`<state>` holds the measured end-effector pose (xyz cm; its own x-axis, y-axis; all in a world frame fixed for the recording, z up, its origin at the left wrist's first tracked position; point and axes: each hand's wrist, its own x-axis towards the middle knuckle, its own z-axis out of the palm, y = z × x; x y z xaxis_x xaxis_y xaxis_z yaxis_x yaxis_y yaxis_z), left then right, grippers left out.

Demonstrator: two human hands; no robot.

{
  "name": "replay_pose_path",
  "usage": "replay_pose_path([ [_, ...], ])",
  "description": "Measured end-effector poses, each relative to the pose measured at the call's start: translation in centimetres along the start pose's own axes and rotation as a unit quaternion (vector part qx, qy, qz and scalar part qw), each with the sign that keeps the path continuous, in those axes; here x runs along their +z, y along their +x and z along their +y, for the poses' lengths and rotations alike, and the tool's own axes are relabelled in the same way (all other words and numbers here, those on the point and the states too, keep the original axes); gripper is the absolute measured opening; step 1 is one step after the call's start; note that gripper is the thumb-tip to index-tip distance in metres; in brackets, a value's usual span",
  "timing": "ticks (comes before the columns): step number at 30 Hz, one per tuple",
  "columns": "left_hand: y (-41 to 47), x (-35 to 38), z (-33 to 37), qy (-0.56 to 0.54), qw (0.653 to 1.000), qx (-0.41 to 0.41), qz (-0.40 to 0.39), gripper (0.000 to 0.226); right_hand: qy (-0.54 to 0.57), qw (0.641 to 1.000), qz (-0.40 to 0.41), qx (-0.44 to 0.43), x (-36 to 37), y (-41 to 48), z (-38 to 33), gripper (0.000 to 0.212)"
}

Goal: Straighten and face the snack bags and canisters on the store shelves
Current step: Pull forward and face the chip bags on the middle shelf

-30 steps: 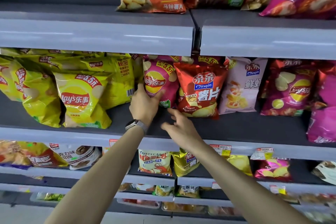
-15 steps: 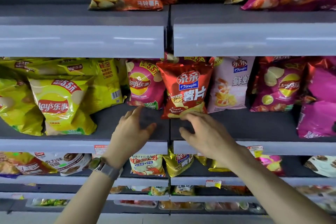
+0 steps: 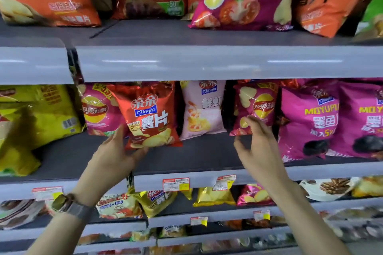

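Your red chip bag [image 3: 151, 116] stands tilted, glossy, on the shelf [image 3: 196, 155]; your left grip [image 3: 116, 155] spreads against its lower corner, your right grip [image 3: 259, 147] spread, empty.

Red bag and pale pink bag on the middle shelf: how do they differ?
The red bag sits forward and tilted; the pale pink bag stands further back. The left hand touches the red bag; nothing touches the pale pink bag. Both carry the same blue logo.
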<state>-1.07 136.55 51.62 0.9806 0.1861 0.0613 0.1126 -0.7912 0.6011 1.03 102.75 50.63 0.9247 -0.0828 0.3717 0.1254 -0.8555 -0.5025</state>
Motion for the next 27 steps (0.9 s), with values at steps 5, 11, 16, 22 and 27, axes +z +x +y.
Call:
replay_pose_path([
  [5,1.8,2.0,2.2,-0.115,0.992,-0.009,0.042,0.073,0.085,0.991,-0.021,0.101,0.6,1.4,3.5,0.097],
  [11,3.7,3.8,1.5,-0.25,0.967,-0.013,0.047,0.091,0.175,0.97,0.028,0.167,2.3,4.7,5.3,0.105],
  [16,4.1,4.1,1.9,-0.343,0.938,0.036,0.031,0.078,0.191,0.969,0.04,0.15,3.0,4.6,5.7,0.097],
  [22,4.6,4.3,2.6,-0.351,0.934,0.057,0.026,0.063,0.241,0.954,0.055,0.169,2.8,6.3,6.3,0.114],
  [27,4.6,4.7,2.3,-0.363,0.93,0.04,0.035,0.082,0.28,0.943,0.035,0.176,3.0,7.9,6.4,0.122],
])
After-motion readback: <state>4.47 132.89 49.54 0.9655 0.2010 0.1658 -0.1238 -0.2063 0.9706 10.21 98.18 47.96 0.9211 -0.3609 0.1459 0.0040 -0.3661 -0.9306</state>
